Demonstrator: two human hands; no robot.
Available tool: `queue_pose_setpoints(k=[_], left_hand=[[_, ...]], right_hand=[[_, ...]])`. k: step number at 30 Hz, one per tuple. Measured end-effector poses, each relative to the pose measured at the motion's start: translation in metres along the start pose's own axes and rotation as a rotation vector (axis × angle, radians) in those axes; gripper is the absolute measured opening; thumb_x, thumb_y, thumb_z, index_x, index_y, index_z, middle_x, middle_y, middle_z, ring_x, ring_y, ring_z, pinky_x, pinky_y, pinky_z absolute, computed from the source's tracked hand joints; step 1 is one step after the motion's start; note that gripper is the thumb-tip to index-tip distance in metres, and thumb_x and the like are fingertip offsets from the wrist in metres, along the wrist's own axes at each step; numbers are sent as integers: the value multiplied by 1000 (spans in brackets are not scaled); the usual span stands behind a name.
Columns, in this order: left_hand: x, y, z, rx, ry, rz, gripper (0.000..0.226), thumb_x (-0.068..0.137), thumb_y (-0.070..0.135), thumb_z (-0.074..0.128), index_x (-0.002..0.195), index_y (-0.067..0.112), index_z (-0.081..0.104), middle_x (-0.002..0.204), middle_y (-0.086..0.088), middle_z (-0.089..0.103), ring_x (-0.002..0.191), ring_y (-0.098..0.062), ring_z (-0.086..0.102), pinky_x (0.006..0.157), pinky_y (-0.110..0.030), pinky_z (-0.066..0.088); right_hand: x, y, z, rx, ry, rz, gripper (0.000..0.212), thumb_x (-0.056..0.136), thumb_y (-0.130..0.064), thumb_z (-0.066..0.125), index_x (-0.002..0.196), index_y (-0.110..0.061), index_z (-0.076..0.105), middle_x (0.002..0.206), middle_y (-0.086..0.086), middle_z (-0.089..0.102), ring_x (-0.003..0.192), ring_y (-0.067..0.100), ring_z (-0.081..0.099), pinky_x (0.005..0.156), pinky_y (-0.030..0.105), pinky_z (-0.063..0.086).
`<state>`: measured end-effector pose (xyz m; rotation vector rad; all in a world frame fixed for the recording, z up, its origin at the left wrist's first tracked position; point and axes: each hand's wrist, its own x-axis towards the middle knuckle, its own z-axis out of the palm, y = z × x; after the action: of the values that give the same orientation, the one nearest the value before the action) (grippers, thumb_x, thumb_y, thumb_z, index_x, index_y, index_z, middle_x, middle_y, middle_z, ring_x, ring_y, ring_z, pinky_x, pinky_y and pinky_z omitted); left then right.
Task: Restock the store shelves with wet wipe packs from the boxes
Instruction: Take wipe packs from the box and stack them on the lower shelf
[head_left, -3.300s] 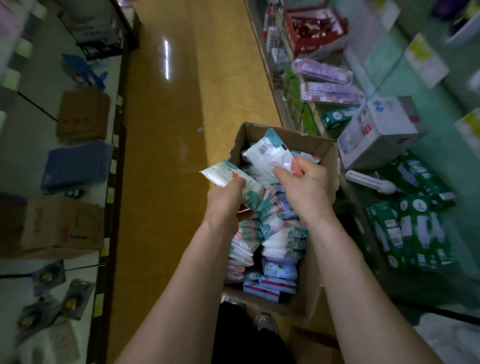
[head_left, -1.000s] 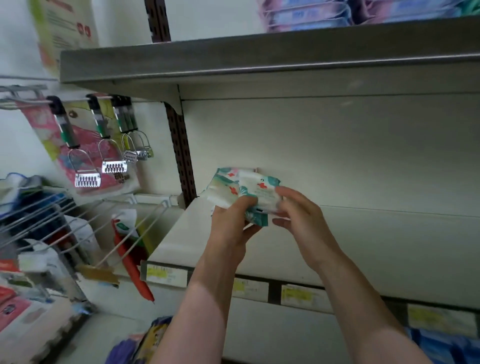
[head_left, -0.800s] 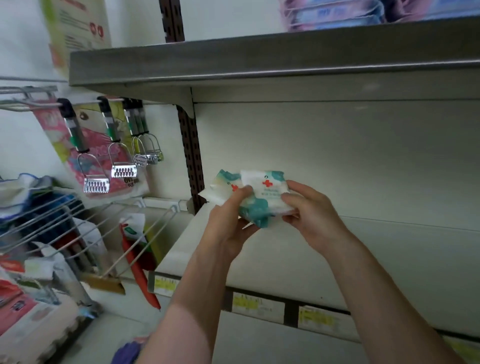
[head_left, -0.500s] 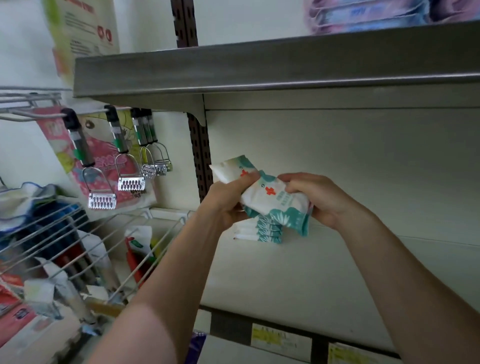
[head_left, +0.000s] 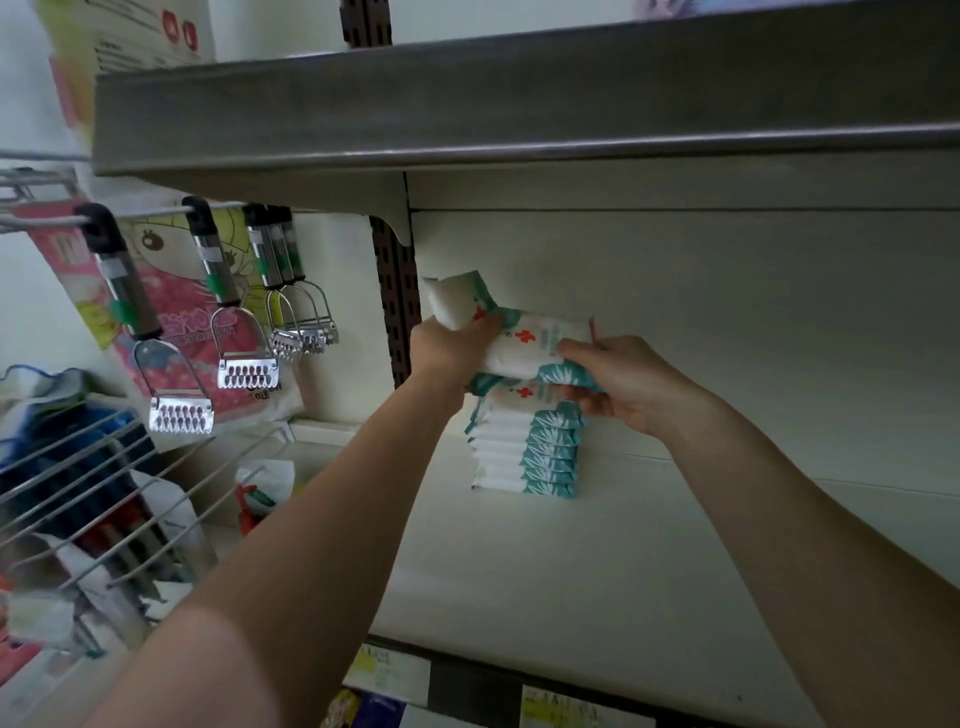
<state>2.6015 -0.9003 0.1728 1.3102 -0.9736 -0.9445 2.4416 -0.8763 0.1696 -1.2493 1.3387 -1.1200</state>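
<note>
Now the left hand (head_left: 452, 348) grips the left end of the wet wipe packs (head_left: 524, 345) and the right hand (head_left: 623, 384) pinches their right end, directly over a stack (head_left: 519, 452) at the far left of the white shelf (head_left: 571, 571). A grey shelf (head_left: 519, 104) overhangs. Metal tools (head_left: 244, 332) hang left of the upright (head_left: 397, 301).

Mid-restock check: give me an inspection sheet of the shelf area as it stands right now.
Surface: white shelf, price labels along its front edge.
Job's things: stack of wet wipe packs at the back left; held packs at its top.
Clutter: nothing seen on the shelf.
Grips: left hand grips the held packs' left end, right hand their right end.
Cables: nothing seen.
Surroundings: upper shelf overhead; hanging metal tools and wire rack to the left.
</note>
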Motion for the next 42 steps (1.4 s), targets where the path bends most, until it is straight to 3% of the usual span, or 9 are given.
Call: queue_pose_setpoints(k=[4,7,11,19,24,27,30,35,42], left_hand=[[13,-8,-9,173,128,150,21,86,29,70,87,16,54,73,3,57,80,-24,63,79,-38,57],[18,-19,-17,92,164,121,16,87,27,69,88,16,57,75,3,58,78,-22,61,72,-34,55],[19,-28,-25,-9,173,33,28,88,25,69,108,10,58,81,1,59,78,-20,61,65,-28,52],[20,-27,-23,-302,-77,-258,37,84,18,73,116,9,56,107,-10,69,98,-26,68,93,-44,53],[22,-32,-6,-237,-150,-351,23,84,17,73,101,12,59,93,-5,70,75,-16,68,55,-29,53],[25,-39,-2,-254,-146,-375,29,84,15,74,108,11,58,95,-7,71,76,-19,69,62,-32,57],[28,-39,0,-285,-148,-362,20,85,12,73,98,8,59,86,-9,70,65,-19,70,60,-32,59],[31,-37,0,-231,-141,-330,21,84,13,74,98,6,59,88,-10,70,74,-22,70,66,-34,58],[26,-25,-3,-103,-103,-189,19,85,18,74,89,10,58,82,-3,66,70,-15,64,65,-28,55]], right_hand=[[18,10,4,-214,149,-94,26,98,-26,49,99,-5,65,67,4,60,46,12,53,39,19,40],[30,23,10,-370,191,-107,39,100,-29,41,96,0,67,65,9,60,57,23,57,61,32,48],[39,37,17,-485,288,-95,42,101,-27,35,99,2,66,95,19,68,88,34,65,79,37,51],[46,39,17,-658,346,-66,39,99,-27,37,111,-2,64,107,16,68,95,31,63,74,28,42],[43,40,8,-856,294,-80,35,97,-34,38,78,-14,59,85,8,61,78,27,57,59,25,36],[41,47,5,-783,237,-51,41,101,-37,29,82,-11,55,85,10,57,82,28,56,72,35,49],[41,49,12,-728,236,-99,42,104,-29,28,102,-5,63,103,20,62,97,32,59,87,34,45],[45,48,18,-778,276,-131,38,103,-19,32,113,5,61,119,23,62,109,36,58,86,32,43],[35,42,5,-931,370,-169,44,102,-35,29,102,-5,61,108,16,62,93,31,57,73,31,37]])
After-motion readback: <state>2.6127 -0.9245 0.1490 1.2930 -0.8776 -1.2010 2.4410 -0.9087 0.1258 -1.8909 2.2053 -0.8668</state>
